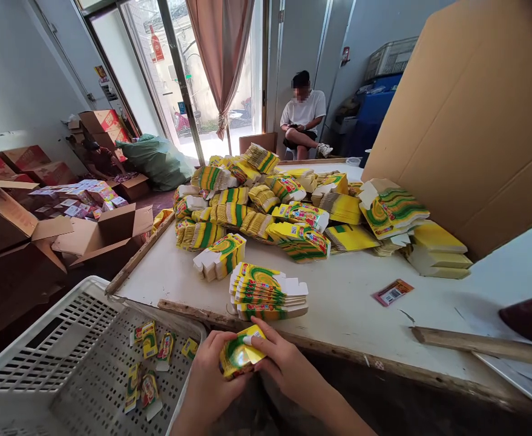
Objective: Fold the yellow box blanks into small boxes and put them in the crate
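The left hand (213, 370) and right hand (284, 357) curl snugly around one yellow box (237, 356), holding it from both sides. The box is at six o'clock, by the table (342, 297) edge. From it, a stack of flat boxes (266, 293) lies at one o'clock, a white crate (94, 282) at nine.

The box (235, 358) in the left hand (211, 378) looks like glossy card, the crate (29, 357) left of that hand matt plastic, the table edging (190, 312) just beyond it rough wood.
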Action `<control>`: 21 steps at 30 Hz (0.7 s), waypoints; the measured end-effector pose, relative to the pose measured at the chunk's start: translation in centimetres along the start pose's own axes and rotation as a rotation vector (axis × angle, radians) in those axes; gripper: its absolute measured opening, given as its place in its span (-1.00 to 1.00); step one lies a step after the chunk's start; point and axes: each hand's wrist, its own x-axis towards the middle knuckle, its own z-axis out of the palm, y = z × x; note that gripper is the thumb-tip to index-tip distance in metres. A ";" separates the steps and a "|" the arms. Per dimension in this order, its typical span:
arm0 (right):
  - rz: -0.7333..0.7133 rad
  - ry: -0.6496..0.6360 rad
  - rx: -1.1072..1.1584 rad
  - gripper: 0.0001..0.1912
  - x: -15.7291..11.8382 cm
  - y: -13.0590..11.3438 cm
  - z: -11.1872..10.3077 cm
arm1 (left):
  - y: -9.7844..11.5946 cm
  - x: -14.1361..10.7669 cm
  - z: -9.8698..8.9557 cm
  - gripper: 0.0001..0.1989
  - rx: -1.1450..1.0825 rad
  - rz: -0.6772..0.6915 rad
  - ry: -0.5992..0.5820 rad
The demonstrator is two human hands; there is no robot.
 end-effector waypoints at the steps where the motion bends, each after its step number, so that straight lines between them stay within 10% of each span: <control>1: -0.019 -0.019 -0.002 -0.74 0.0 -0.1 -0.7 | 0.1 0.1 -0.2 -0.56 -0.030 -0.021 -0.023; 6: -0.046 -0.131 0.028 -0.79 0.5 -0.4 -3.0 | 0.7 0.9 -0.4 -0.53 -0.065 0.026 -0.090; 14: 0.082 0.089 0.338 -0.74 1.1 0.3 0.0 | 0.2 0.6 0.5 -0.59 -0.016 0.043 -0.023; 17: 0.025 0.095 0.456 -0.45 1.7 0.7 -1.2 | -1.3 -0.4 -1.2 -0.55 -0.072 -0.019 -0.063; 21: 0.053 0.445 -0.048 -0.49 3.6 2.6 -3.3 | -6.3 -2.1 -6.4 -0.53 0.170 -0.193 0.074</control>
